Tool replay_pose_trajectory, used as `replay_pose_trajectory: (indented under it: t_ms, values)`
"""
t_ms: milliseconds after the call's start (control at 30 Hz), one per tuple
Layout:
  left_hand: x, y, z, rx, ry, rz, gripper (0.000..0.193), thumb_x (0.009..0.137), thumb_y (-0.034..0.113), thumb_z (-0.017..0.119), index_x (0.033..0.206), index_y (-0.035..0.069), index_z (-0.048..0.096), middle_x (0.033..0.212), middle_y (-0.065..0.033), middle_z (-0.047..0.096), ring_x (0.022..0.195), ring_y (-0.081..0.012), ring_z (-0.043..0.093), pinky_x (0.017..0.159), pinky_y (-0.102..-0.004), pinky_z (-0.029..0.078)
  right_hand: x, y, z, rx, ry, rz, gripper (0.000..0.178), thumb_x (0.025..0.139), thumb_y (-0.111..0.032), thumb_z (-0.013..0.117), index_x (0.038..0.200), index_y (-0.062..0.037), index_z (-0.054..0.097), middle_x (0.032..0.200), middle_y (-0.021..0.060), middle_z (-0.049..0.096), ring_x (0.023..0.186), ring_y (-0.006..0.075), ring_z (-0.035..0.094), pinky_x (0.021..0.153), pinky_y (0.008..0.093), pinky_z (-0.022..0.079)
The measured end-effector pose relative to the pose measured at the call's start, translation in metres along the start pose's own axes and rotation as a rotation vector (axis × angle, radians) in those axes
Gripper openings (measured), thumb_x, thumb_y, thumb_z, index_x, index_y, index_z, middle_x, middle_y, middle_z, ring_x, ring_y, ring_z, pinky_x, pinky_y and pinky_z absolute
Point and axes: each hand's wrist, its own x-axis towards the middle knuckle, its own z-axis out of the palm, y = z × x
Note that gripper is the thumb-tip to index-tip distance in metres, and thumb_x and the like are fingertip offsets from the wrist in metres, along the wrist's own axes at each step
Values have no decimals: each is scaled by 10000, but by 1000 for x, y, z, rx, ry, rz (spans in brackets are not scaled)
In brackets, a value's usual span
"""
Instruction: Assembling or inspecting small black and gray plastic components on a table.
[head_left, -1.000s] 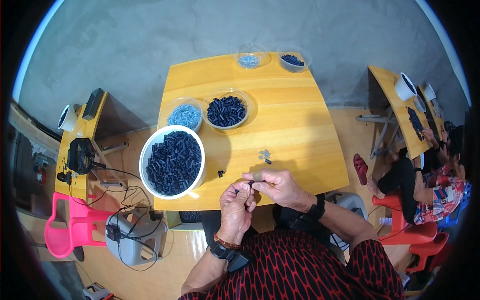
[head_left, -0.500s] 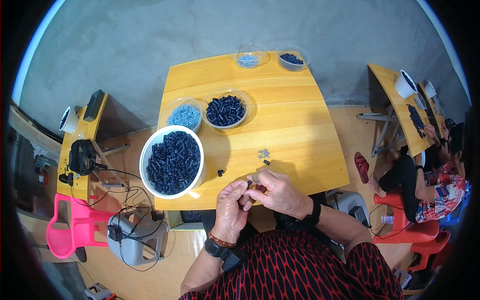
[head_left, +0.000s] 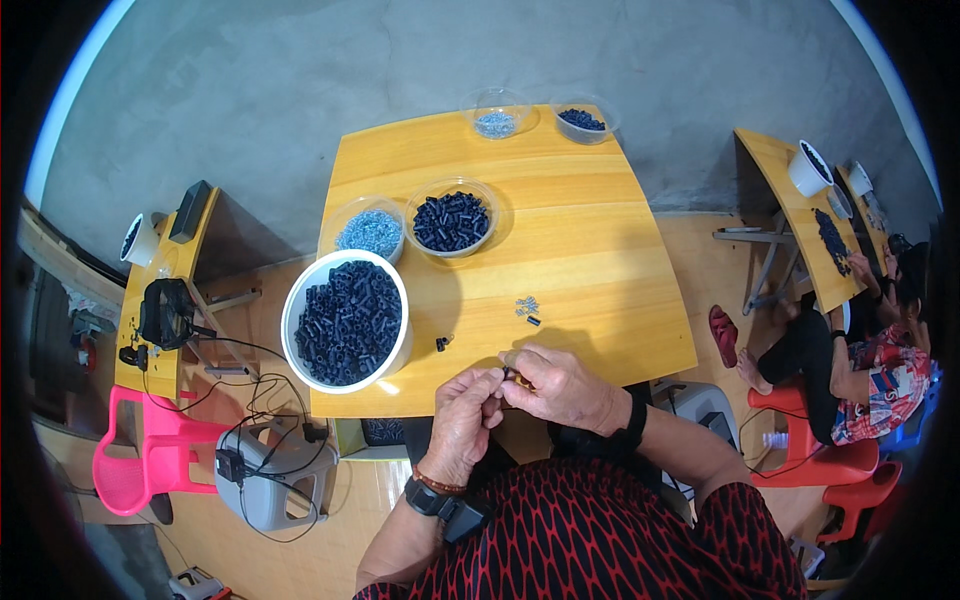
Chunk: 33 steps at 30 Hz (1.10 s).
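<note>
My left hand [head_left: 460, 425] and my right hand [head_left: 565, 388] meet over the near edge of the wooden table [head_left: 600, 220]. Between their pinched fingertips is a small dark plastic piece [head_left: 512, 375], mostly covered by the fingers. Both hands appear closed on it. Just beyond them lie a short black tube [head_left: 534, 321] and a little pile of silvery metal bits [head_left: 527, 306]. A few dark pieces [head_left: 441, 344] rest left of my fingers.
At the left stands a white bucket [head_left: 400, 350] full of black tubes. Behind it are clear bowls of silvery bits [head_left: 370, 232] and black tubes [head_left: 450, 222]. Two more bowls [head_left: 495, 124] [head_left: 582, 124] sit at the far edge. A co-worker [head_left: 880, 390] sits at right.
Both hands have shifted slightly to the right, fingertips still together around the small dark piece. The lone black tube near the metal bits looks almost unchanged.
</note>
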Motion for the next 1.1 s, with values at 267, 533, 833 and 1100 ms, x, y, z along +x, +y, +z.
replay_pose_trajectory:
  t_ms: [267, 533, 833, 1100]
  values:
    - [1, -7, -1, 30, -44, 121, 120, 925, 82, 648, 811, 46, 654, 670, 8, 571, 522, -53, 416, 465, -210, 309, 3, 7, 2, -44, -60, -110, 250, 844, -126, 686, 1015, 35, 601, 815, 165, 599, 727, 338, 635, 646, 402, 534]
    - [0, -11, -4, 28, -42, 134, 116, 924, 73, 653, 813, 42, 653, 667, 14, 568, 516, -45, 415, 472, -197, 317, -1, 8, 3, -123, -139, -161, 199, 858, -137, 675, 964, 12, 596, 776, 157, 589, 710, 326, 637, 611, 408, 529]
    - [-13, 2, -34, 42, -37, 161, 102, 938, 90, 651, 856, 30, 658, 727, -12, 614, 477, -24, 387, 425, -192, 297, 1, 1, -12, 130, -62, 89, 189, 859, -153, 738, 919, -5, 637, 781, 126, 615, 685, 306, 623, 614, 372, 496]
    - [-47, 13, -117, -286, 227, 337, 246, 936, 299, 615, 792, 106, 565, 662, 39, 465, 499, -68, 365, 426, -231, 276, 12, 43, -21, -137, 97, 172, 111, 842, -60, 670, 879, 0, 585, 860, 191, 571, 777, 416, 599, 667, 482, 496]
